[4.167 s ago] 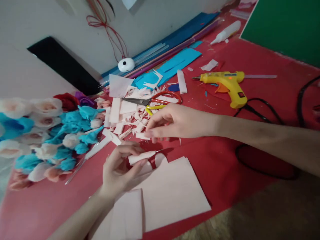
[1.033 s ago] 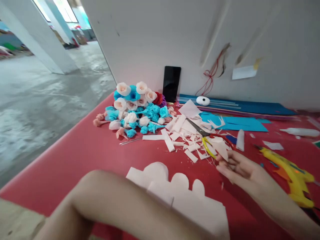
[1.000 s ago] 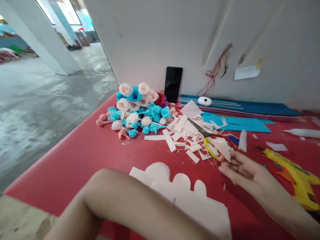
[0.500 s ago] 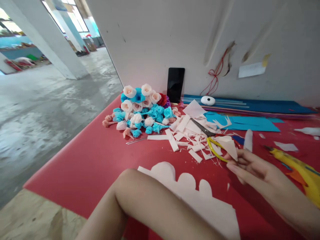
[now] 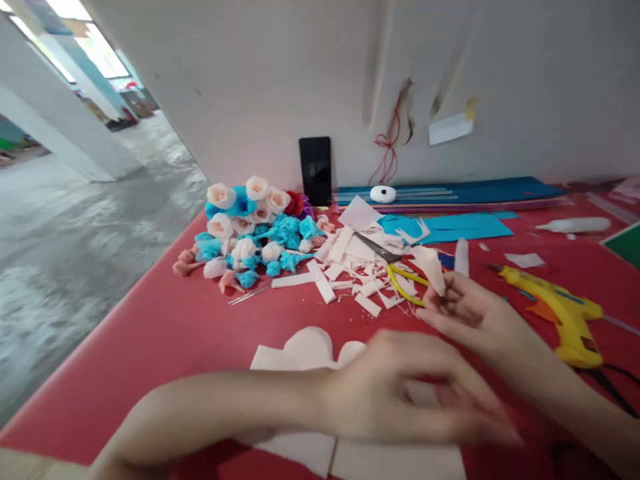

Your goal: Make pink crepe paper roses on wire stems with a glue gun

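Observation:
My right hand (image 5: 460,310) is pinching a pale pink paper piece (image 5: 431,267), curled to a point, beside the yellow handles of the scissors (image 5: 404,283). Those scissors lie on a heap of pale paper scraps (image 5: 350,267). My left hand (image 5: 415,390) reaches across the front of the table; its thumb and fingers stretch rightward, smeared by motion, and I cannot make out anything between their tips. Under that forearm lie pale pink paper pieces with rounded lobes (image 5: 310,347), partly hidden.
Blue, pink, white and red paper flowers (image 5: 265,230) are piled at the back left. A black phone (image 5: 316,172) leans on the wall. A white case (image 5: 383,193) rests near blue paper strips (image 5: 465,227). At right lie a yellow glue gun (image 5: 565,313) and a white bottle (image 5: 575,225).
My left hand has come into view from the lower edge, its forearm now lying lower across the table. My right hand keeps hold of the paper piece. The whole view has shifted rightward.

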The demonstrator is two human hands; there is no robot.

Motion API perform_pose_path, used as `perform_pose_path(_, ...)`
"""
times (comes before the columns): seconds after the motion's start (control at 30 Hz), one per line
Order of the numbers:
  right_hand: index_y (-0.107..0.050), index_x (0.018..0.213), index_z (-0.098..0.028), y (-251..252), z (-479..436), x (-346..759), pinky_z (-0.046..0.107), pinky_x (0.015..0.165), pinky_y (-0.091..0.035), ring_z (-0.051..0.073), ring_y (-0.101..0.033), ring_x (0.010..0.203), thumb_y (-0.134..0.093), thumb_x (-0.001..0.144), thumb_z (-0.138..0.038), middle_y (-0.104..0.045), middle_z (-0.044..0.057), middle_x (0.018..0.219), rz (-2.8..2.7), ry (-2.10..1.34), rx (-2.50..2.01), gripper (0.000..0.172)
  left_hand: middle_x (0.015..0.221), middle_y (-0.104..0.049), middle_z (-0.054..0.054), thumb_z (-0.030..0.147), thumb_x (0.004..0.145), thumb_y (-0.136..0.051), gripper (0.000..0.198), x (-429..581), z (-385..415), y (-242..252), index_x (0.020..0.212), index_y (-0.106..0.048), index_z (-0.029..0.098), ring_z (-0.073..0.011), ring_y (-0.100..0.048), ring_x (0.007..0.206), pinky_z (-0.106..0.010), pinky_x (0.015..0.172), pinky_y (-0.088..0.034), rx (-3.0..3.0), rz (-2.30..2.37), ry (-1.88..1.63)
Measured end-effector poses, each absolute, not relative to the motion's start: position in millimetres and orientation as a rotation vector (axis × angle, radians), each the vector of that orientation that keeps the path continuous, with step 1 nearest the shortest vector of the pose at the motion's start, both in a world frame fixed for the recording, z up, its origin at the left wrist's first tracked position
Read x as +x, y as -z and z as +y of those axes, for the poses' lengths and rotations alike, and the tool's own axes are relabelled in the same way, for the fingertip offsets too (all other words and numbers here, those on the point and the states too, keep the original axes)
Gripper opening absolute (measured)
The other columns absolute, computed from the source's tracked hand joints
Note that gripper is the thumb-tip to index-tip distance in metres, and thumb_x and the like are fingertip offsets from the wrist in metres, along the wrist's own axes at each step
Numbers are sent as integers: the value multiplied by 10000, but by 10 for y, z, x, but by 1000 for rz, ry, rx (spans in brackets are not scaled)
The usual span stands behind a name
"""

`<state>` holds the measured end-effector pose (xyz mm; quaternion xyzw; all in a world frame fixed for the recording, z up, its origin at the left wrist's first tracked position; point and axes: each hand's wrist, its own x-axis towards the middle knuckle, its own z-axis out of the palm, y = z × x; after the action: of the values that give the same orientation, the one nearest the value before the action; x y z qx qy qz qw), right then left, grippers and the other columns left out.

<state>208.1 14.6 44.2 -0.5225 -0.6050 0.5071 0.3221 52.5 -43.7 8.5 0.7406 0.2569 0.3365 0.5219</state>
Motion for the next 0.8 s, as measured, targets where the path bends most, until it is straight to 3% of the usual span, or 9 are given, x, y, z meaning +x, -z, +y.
perform_pose_path(0.07, -408, 819, -180, -452, 131, 2067, 149, 608, -450, 83, -498, 679, -632, 733, -394, -454, -11, 735, -1535, -1324, -1324, 322, 582, -604, -26, 297, 876, -453, 333, 345, -10, -427, 593, -577, 172, -122, -551, 583, -262, 625, -482, 1750, 710, -983)
perform_pose_path(0.1, -401, 805, -178, -457, 124, 2058, 151, 608, -453, 80, -494, 672, -649, 716, -387, -443, -16, 726, -1513, -1315, -1303, 337, 593, -595, -22, 276, 894, -417, 334, 294, 111, -497, 618, -574, 171, -120, -547, 603, -266, 647, -471, 1770, 709, -1053)
perform_pose_path(0.23, -381, 769, -176, -472, 113, 2027, 173, 630, -476, 71, -489, 658, -664, 690, -345, -425, -24, 723, -1457, -1324, -1229, 339, 793, -644, -27, 254, 830, -557, 93, 276, 208, -384, 810, -624, 193, -141, -579, 772, -275, 733, -462, 1808, 877, -1203)
perform_pose_path(0.4, -366, 755, -182, -432, 103, 2016, 132, 584, -453, 44, -479, 613, -617, 701, -218, -426, -42, 697, -1463, -1293, -1220, 260, 796, -683, -13, 212, 756, -653, 23, 351, 176, -286, 775, -666, 210, -141, -596, 761, -282, 732, -474, 1794, 882, -1128)
perform_pose_path(0.67, -357, 762, -189, -377, 55, 1995, 119, 534, -452, 34, -463, 552, -662, 707, -299, -414, -58, 659, -1516, -1157, -1236, 329, 735, -647, -7, 288, 792, -600, 137, 334, 199, -317, 708, -633, 184, -138, -584, 729, -264, 712, -466, 1530, 1027, -1014)
perform_pose_path(0.8, -366, 750, -186, -455, 55, 2023, 130, 602, -468, 48, -487, 629, -648, 734, -299, -403, -46, 683, -1466, -1226, -1163, 304, 696, -620, -14, 314, 755, -625, 171, 332, 308, -249, 687, -616, 158, -127, -570, 665, -244, 628, -464, 1458, 1102, -1000)
